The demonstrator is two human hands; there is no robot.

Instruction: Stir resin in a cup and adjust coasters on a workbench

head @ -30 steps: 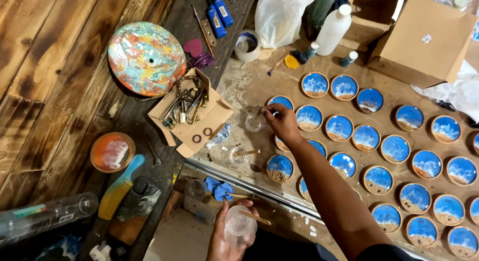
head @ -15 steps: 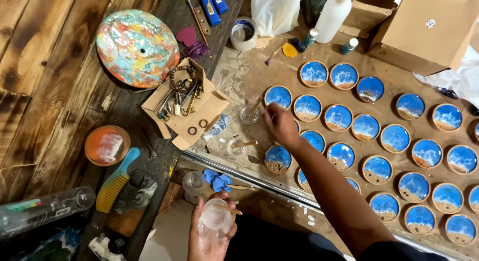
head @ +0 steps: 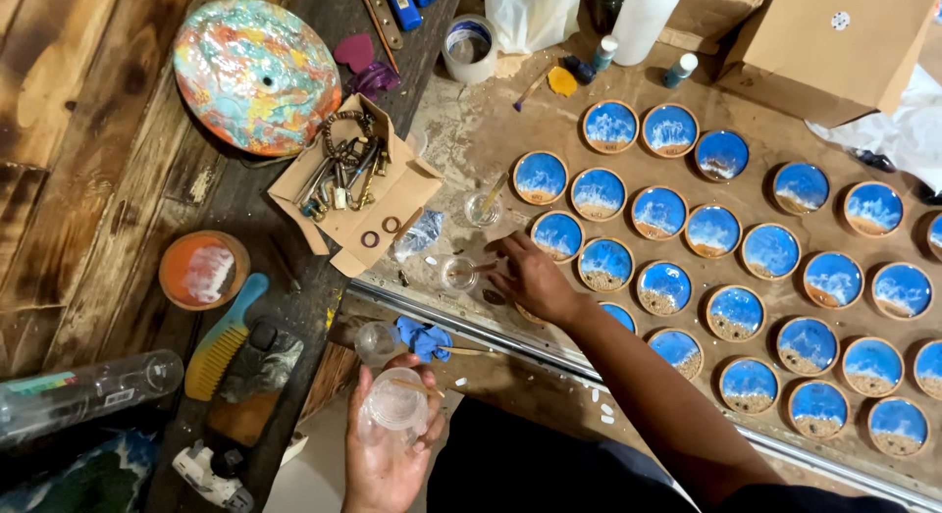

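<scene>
The head camera looks straight down at a messy counter point(head: 491, 130).

Low in the middle of the frame, the left hand point(head: 388, 454) is curled around a clear plastic cup point(head: 394, 407). The fingers wrap its sides and hold it up, below the edge of the counter.

The right hand point(head: 535, 278) is just left of the middle of the frame, resting on the counter. Its fingers are pinched together on a thin stick point(head: 485, 267). The tip of the stick goes into a small clear cup point(head: 458, 274) just left of the hand. The two hands are well apart.

Another small clear cup with a stick point(head: 483, 209) stands just above.

To the right, many round blue coasters point(head: 711, 230) lie in rows. They are blue and white, and some look sandy at the bottom.

In the upper left lies a big round colourful disc point(head: 257, 74). Near it sits a flat cardboard box of keys point(head: 348, 184). On the left lie a round orange dish point(head: 203, 270) and a blue and yellow comb point(head: 224, 338). A cardboard box point(head: 834, 42) sits at the upper right.
</scene>
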